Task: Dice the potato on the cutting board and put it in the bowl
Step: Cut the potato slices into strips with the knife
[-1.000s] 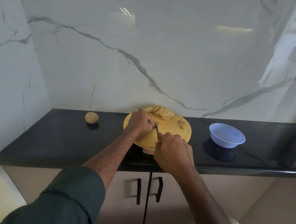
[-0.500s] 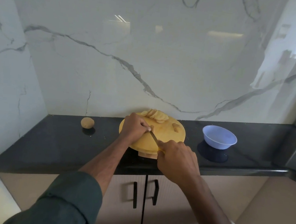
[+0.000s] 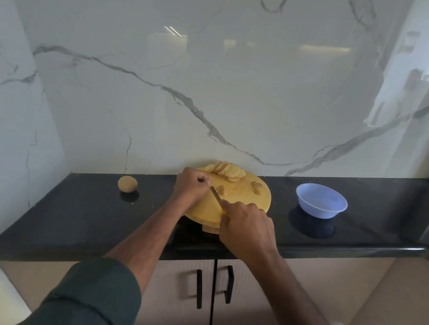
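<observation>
Head view shows the right hand (image 3: 247, 229) curled around a yellow-handled knife (image 3: 216, 197), its blade running diagonally from that grip up and to the left toward the left hand (image 3: 191, 186). That left hand's fingers are curled over the round cutting board (image 3: 240, 204); whether they pinch a potato piece cannot be told. Potato slices (image 3: 225, 170) lie fanned in a row along the board's far edge, with small potato chunks (image 3: 257, 188) to the right. A blue bowl (image 3: 321, 201) sits right of the board on the black table (image 3: 72, 216). A whole potato (image 3: 127, 183) rests to the left. No writing is legible.
</observation>
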A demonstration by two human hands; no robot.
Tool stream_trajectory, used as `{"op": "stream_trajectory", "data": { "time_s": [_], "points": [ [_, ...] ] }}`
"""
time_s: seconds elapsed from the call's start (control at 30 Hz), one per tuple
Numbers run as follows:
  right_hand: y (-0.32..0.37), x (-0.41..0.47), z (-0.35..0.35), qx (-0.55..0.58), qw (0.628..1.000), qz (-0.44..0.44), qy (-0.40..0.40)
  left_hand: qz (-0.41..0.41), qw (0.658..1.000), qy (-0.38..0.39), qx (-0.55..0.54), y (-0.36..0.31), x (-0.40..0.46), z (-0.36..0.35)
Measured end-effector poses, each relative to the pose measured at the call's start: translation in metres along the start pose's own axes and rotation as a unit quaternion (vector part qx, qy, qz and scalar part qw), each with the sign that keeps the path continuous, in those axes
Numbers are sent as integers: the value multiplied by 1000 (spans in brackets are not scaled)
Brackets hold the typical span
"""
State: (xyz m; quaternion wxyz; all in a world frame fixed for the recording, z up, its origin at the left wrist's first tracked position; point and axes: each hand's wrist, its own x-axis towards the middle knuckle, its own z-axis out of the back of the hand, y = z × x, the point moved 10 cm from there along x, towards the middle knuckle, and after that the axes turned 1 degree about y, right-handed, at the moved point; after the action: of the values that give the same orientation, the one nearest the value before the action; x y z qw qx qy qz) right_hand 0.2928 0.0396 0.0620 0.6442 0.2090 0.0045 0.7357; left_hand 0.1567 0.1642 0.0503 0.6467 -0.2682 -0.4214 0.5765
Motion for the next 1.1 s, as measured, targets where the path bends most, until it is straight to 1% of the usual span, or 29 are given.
{"op": "stream_trajectory", "data": {
  "time_s": [0.2,0.4,0.6,0.9,1.1],
  "points": [
    [-15,5,0,-6,999,-38,3,-24,996,39,78,-5,3,-21],
    [-38,6,4,-14,997,-78,-6,-34,981,81,171,-10,1,-33],
    [-58,11,13,-19,996,-86,-8,-52,977,74,191,-13,-1,-35],
    [-74,16,17,-3,996,-86,-8,-44,976,78,198,-12,-1,-34],
    [-56,16,19,51,996,-46,-53,-39,977,77,196,-12,1,-33]
  ]
}}
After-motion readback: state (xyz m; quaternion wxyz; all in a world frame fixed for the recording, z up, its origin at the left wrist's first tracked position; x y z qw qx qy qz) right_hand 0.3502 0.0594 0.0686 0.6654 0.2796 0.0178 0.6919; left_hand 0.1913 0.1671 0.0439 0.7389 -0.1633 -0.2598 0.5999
